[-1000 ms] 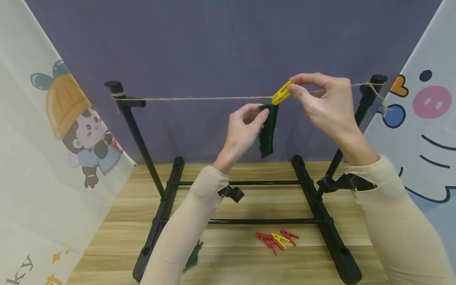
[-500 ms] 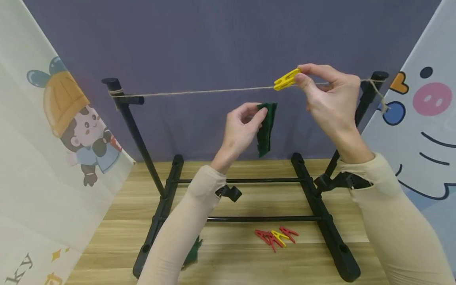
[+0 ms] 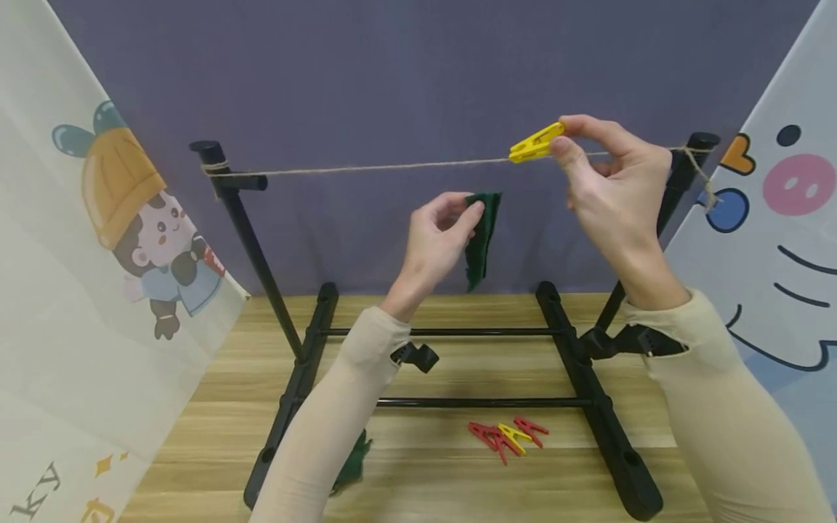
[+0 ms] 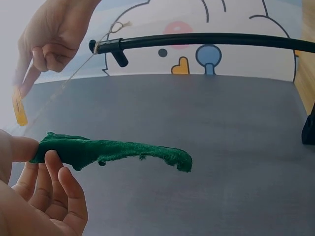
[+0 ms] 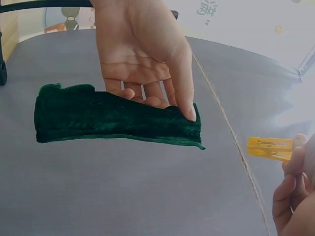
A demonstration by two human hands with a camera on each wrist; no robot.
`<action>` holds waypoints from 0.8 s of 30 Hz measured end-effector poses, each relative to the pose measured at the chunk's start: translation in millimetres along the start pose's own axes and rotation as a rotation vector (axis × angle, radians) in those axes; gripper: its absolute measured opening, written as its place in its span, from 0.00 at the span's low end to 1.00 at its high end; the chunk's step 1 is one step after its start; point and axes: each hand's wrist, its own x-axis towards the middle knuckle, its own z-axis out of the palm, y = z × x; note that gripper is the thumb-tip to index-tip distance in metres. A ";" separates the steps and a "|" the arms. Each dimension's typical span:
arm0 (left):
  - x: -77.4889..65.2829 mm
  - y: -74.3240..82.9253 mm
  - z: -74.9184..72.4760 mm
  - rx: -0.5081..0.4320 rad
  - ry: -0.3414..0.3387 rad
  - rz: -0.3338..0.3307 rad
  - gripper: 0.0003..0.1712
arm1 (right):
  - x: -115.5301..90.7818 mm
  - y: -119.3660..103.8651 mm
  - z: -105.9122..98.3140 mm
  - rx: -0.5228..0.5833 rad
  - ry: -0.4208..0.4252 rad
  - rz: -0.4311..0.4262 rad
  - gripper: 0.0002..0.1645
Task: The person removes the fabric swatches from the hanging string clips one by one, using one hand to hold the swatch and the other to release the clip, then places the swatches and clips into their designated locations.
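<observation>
My left hand (image 3: 434, 240) pinches the top of a dark green cloth strip (image 3: 482, 243) between thumb and fingers. The strip hangs below the twine line (image 3: 379, 168), apart from it. Up and to the right, my right hand (image 3: 617, 181) pinches the handle end of a yellow clothespin (image 3: 536, 143). In the right wrist view the tip of the clothespin (image 5: 269, 147) lies close beside the twine (image 5: 224, 113), with a small gap. The left wrist view has the cloth (image 4: 113, 150) edge-on, and the clothespin (image 4: 19, 108) is partly washed out by glare.
The twine is tied between two posts of a black frame (image 3: 251, 254) on a wooden table (image 3: 431, 465). Several red and yellow clothespins (image 3: 502, 439) lie at the front. Another green cloth (image 3: 353, 465) is partly hidden by my left forearm. A grey-blue backdrop (image 3: 418, 80) stands behind.
The clothespin, which was at the top edge of the cloth, has moved up and right with my right hand. My left hand has drawn the cloth slightly left, away from it.
</observation>
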 end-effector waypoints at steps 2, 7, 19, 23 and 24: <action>-0.7 -0.5 -0.7 -0.003 0.001 -0.007 0.12 | -0.1 1.8 -0.2 0.008 0.004 -0.010 0.14; -2.5 -1.5 -2.6 -0.004 0.005 -0.016 0.12 | -5.0 -0.2 -0.5 -0.020 -0.015 -0.035 0.16; -4.9 -9.4 -7.1 -0.010 0.001 -0.031 0.12 | -19.7 -18.6 -0.5 -0.008 -0.044 0.006 0.16; -1.2 -26.2 -8.7 0.001 0.000 -0.024 0.12 | -20.6 -9.6 -0.7 -0.011 -0.054 0.009 0.17; 0.0 -30.5 -8.9 0.002 0.001 -0.019 0.12 | -20.8 -6.2 -0.8 -0.014 -0.058 0.008 0.17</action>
